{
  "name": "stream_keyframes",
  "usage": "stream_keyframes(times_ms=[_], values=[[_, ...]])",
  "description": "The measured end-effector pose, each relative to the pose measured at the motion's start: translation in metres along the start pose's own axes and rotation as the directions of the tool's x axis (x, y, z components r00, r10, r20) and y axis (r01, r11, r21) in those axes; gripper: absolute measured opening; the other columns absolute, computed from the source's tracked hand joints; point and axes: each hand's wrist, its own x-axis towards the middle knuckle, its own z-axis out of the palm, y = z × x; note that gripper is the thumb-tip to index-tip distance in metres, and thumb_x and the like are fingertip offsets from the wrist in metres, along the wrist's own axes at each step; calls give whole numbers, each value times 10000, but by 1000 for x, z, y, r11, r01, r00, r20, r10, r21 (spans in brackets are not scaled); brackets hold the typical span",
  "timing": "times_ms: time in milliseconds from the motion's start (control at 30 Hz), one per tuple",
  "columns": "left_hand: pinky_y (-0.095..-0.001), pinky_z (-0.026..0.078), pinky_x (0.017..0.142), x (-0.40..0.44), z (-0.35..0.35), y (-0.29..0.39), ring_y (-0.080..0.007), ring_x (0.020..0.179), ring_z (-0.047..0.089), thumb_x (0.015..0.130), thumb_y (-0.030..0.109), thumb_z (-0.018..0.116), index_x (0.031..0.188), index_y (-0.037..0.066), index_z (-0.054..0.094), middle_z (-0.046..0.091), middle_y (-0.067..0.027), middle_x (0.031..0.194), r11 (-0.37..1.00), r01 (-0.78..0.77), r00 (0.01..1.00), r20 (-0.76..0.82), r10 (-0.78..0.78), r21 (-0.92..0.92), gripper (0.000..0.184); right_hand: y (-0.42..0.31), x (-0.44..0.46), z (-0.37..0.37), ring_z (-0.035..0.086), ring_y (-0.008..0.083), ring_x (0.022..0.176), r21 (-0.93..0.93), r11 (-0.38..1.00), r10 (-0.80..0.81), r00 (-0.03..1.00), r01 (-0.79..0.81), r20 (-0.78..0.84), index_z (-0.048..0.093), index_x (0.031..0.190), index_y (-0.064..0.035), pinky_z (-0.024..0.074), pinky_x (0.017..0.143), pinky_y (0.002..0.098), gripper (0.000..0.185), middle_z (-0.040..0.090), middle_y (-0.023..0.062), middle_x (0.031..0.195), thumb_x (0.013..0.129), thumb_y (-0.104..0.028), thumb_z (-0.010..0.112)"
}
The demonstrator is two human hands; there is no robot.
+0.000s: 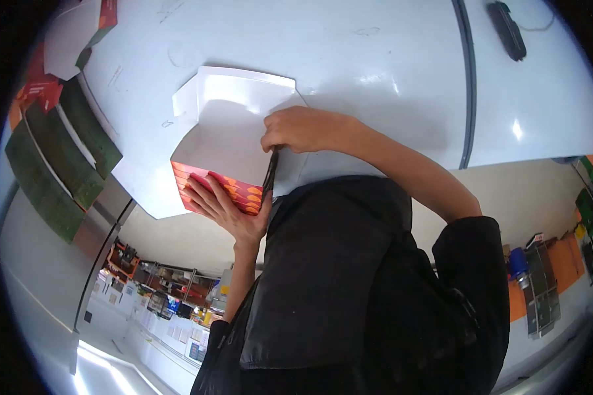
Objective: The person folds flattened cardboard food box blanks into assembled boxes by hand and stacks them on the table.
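Observation:
A cardboard box (234, 128), white inside and red with orange patterns outside, stands open on the white table, its flaps raised on the far side. My left hand (234, 214) lies against the box's near patterned wall, fingers spread over it and the thumb near the right corner. My right hand (293, 130) has its fingers closed at the box's right edge, above the dark side panel near that corner. Its fingertips are partly hidden, but they seem to pinch the box's edge.
Flat green and red cardboard pieces (59, 158) are stacked at the left edge of the white table (389, 59). Another white box (72, 36) is at the upper left. A dark strip (468, 85) crosses the table at right, with a black object (507, 31) beyond it.

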Motion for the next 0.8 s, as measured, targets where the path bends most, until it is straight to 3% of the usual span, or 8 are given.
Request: stream_keyframes(times_ms=[133, 167, 200, 500, 700, 800], values=[[-730, 75, 1227, 1, 1, 1, -567, 1585, 58, 769, 748, 735, 1677, 52, 248, 109, -337, 1721, 1000, 14, 1000, -5, -14, 0, 1243, 3, -3, 5, 637, 224, 1070, -95, 987, -128, 992, 128, 6, 767, 1000, -102, 509, 923, 386, 245, 739, 20, 964, 794, 1, 684], [-683, 31, 1259, 3, -4, 5, -505, 1609, 52, 803, 678, 765, 1687, 35, 182, 105, -323, 1726, 1000, -18, 1000, 4, 18, 9, 1239, -1, -4, 3, 631, 212, 1075, -95, 982, -162, 987, 161, -3, 769, 1000, -103, 500, 934, 376, 242, 747, 5, 974, 793, -9, 685], [-685, 33, 1258, 4, -5, 7, -506, 1609, 54, 807, 682, 759, 1687, 34, 182, 105, -325, 1725, 1000, -17, 1000, 4, 17, 12, 1236, -4, -5, 2, 626, 200, 1079, -95, 977, -195, 981, 193, -13, 770, 1000, -105, 491, 944, 366, 240, 756, -10, 984, 793, -19, 686], [-715, 21, 1242, 4, -7, 5, -530, 1599, 58, 813, 722, 720, 1683, 34, 198, 107, -332, 1721, 999, -32, 999, 34, 31, 28, 1226, -2, 11, 1, 657, 170, 997, -193, 949, -225, 963, 251, 147, 748, 997, -120, 489, 907, 329, 222, 738, -17, 951, 816, -13, 677], [-719, 10, 1244, 5, -7, 5, -510, 1606, 56, 796, 748, 713, 1683, 41, 202, 118, -318, 1724, 999, -23, 999, 41, 22, 22, 1245, -9, 15, -3, 665, 233, 955, -125, 990, -46, 990, 63, 132, 745, 1010, -119, 521, 887, 371, 218, 713, 29, 923, 822, -19, 699], [-717, 12, 1245, 4, -7, 6, -502, 1609, 59, 794, 752, 710, 1683, 45, 212, 121, -318, 1723, 1000, -6, 999, 42, 5, 13, 1240, -8, 15, -2, 665, 249, 952, -117, 992, -39, 990, 55, 138, 749, 993, -125, 532, 893, 388, 198, 710, 40, 935, 826, -27, 707]])
